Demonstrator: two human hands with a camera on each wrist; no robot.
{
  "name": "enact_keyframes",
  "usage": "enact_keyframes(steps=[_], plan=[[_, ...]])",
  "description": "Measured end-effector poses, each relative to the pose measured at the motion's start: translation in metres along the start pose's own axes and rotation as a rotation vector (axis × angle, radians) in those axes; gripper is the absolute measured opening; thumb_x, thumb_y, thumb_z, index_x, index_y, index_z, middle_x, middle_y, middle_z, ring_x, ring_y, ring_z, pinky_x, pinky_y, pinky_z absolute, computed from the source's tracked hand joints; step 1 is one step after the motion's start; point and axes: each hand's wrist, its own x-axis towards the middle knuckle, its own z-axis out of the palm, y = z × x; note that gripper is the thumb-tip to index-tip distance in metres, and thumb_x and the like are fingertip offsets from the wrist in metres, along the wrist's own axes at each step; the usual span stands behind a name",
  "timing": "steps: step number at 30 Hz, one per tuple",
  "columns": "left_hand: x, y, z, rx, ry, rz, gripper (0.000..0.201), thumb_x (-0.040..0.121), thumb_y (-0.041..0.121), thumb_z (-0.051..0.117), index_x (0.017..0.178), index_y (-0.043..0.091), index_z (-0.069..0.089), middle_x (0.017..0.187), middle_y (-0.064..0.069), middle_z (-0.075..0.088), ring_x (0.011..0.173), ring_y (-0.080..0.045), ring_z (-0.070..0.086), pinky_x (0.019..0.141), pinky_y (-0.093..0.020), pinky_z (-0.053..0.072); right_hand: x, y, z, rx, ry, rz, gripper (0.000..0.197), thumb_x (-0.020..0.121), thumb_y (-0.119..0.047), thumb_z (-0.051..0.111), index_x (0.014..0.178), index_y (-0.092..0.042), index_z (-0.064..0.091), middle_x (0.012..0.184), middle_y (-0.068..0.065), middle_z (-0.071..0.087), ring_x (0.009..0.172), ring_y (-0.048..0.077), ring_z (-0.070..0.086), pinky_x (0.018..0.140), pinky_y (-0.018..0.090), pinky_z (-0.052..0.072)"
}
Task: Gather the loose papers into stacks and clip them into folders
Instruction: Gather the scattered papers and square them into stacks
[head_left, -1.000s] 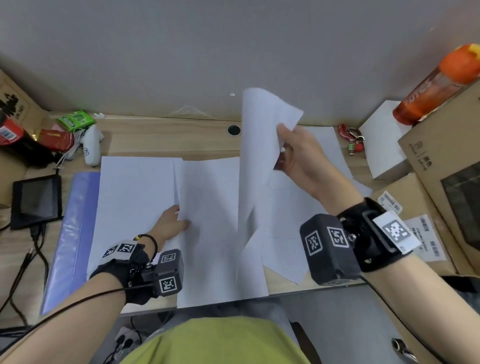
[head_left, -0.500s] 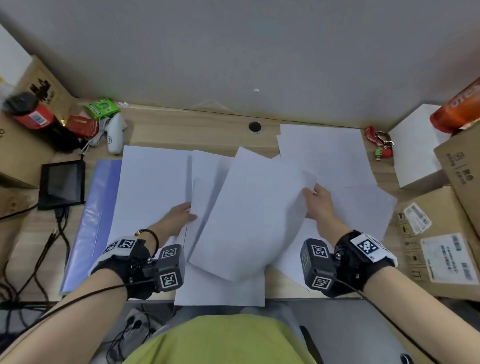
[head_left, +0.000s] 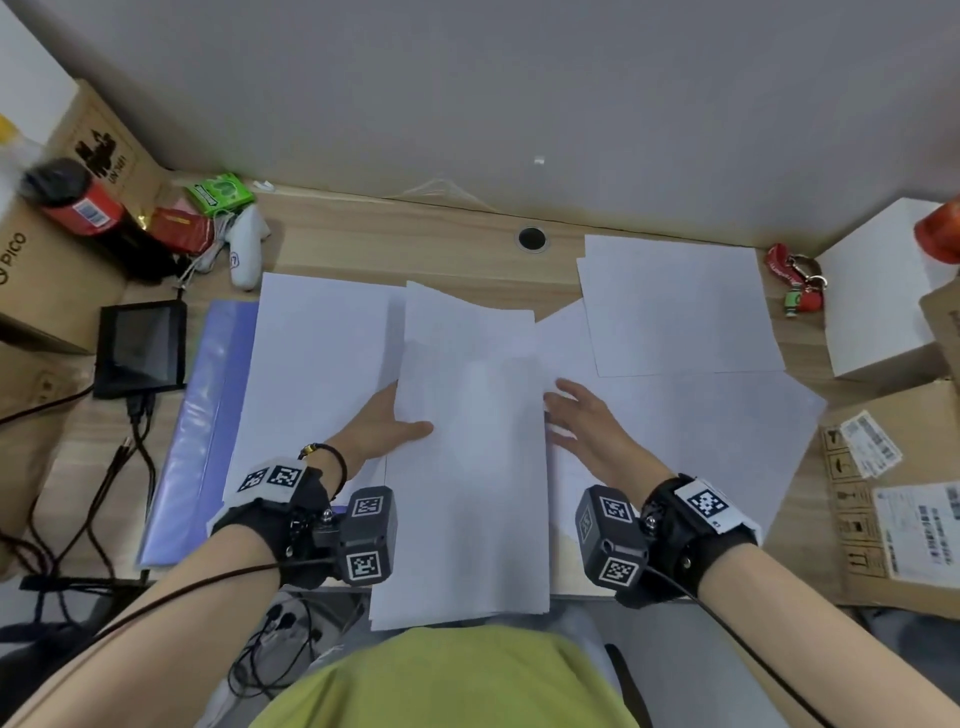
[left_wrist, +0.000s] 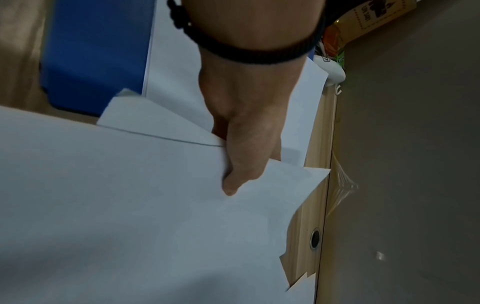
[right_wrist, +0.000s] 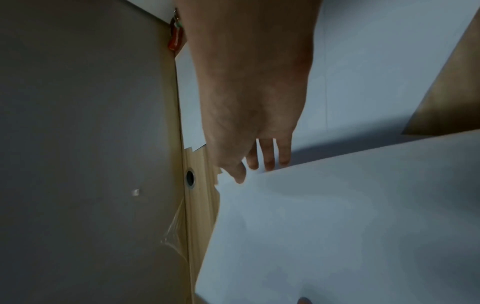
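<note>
Loose white sheets cover the wooden desk. A central stack lies in front of me and overhangs the desk's front edge. My left hand pinches the stack's left edge, thumb on top and the other fingers hidden beneath the sheets. My right hand is open with straight fingers against the stack's right edge. A single sheet lies to the left, partly over a blue folder. More sheets lie spread at the right.
Cardboard boxes stand at the left, others at the right, beside a white box. A small black screen with cables, a white controller, a red keychain and a cable hole ring the papers.
My right hand brought the raised sheet down onto the central stack and let it go. It now stands open at the stack's right edge. My left hand stayed at the left edge.
</note>
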Motion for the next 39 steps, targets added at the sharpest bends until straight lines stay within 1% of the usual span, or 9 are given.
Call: enact_keyframes(steps=[3,6,11,17,23,29,32,34,39], plan=[[-0.001,-0.006,-0.004,-0.037,0.043,0.007,0.039,0.090,0.018,0.067,0.127,0.020,0.055,0.116,0.003,0.065,0.108,-0.018,0.062,0.095,-0.033,0.050,0.001,0.019,-0.017,-0.037,0.083,0.091,0.066,0.093,-0.020,0.061,0.148,-0.016,0.025,0.145,0.005,0.041,0.131,0.022,0.043,0.111,0.041,0.036],[-0.005,-0.012,-0.012,-0.072,0.042,0.021,0.032,0.089,0.023,0.068,0.119,0.024,0.058,0.114,0.008,0.067,0.108,-0.014,0.063,0.099,-0.035,0.048,0.000,0.028,-0.024,-0.055,0.089,0.110,0.062,0.090,-0.026,0.064,0.142,-0.012,0.034,0.135,-0.003,0.046,0.132,0.021,0.043,0.112,0.044,0.035],[-0.011,-0.021,-0.019,-0.114,0.036,0.039,0.047,0.083,0.026,0.074,0.125,0.026,0.055,0.117,0.011,0.066,0.110,-0.011,0.062,0.101,-0.036,0.048,-0.005,0.025,-0.003,-0.006,-0.024,0.099,0.052,0.085,-0.030,0.069,0.131,-0.017,0.050,0.118,-0.004,0.066,0.105,0.014,0.064,0.076,0.027,0.051],[-0.014,-0.010,-0.018,-0.046,0.045,0.164,0.071,0.082,0.018,0.076,0.141,0.028,0.037,0.126,0.012,0.055,0.114,-0.008,0.053,0.099,-0.031,0.044,-0.013,0.015,0.020,-0.007,-0.040,0.055,0.043,0.091,-0.016,0.063,0.131,-0.014,0.051,0.117,0.002,0.067,0.098,0.016,0.064,0.071,0.026,0.052],[-0.029,0.067,-0.030,-0.180,0.280,0.442,0.022,0.086,0.017,0.072,0.106,0.024,0.066,0.101,0.013,0.071,0.096,-0.007,0.069,0.087,-0.030,0.055,-0.054,-0.076,0.025,-0.035,-0.046,-0.291,0.041,0.094,-0.014,0.058,0.133,-0.014,0.050,0.124,0.003,0.065,0.113,0.023,0.063,0.085,0.033,0.054],[-0.058,0.138,-0.034,-0.393,0.287,0.687,0.021,0.078,0.016,0.079,0.090,0.029,0.068,0.085,0.021,0.074,0.087,0.000,0.070,0.073,-0.016,0.054,-0.103,-0.149,0.016,0.093,0.006,-0.692,0.040,0.091,-0.007,0.060,0.129,-0.009,0.047,0.124,0.007,0.065,0.116,0.023,0.061,0.092,0.034,0.053],[-0.050,0.122,-0.027,-0.318,0.215,0.618,0.032,0.075,0.017,0.082,0.103,0.023,0.068,0.098,0.011,0.075,0.095,-0.007,0.071,0.079,-0.022,0.055,-0.094,-0.127,0.011,0.069,0.055,-0.617,0.069,0.082,-0.016,0.072,0.139,-0.008,0.034,0.135,0.011,0.056,0.122,0.023,0.057,0.101,0.038,0.048],[-0.040,0.102,-0.016,-0.274,0.156,0.511,0.041,0.074,0.020,0.083,0.111,0.021,0.067,0.106,0.008,0.073,0.097,-0.008,0.070,0.081,-0.024,0.055,-0.084,-0.101,0.010,-0.002,0.106,-0.490,0.064,0.084,-0.016,0.070,0.135,-0.015,0.033,0.130,0.003,0.058,0.120,0.018,0.057,0.101,0.035,0.046],[-0.033,0.083,0.005,-0.307,0.221,0.394,0.024,0.078,0.028,0.079,0.099,0.024,0.068,0.098,0.010,0.073,0.091,-0.008,0.070,0.075,-0.022,0.057,-0.080,-0.071,0.010,-0.104,0.118,-0.381,0.057,0.091,0.001,0.051,0.139,-0.023,0.034,0.120,-0.010,0.059,0.111,0.001,0.053,0.076,0.014,0.041]])
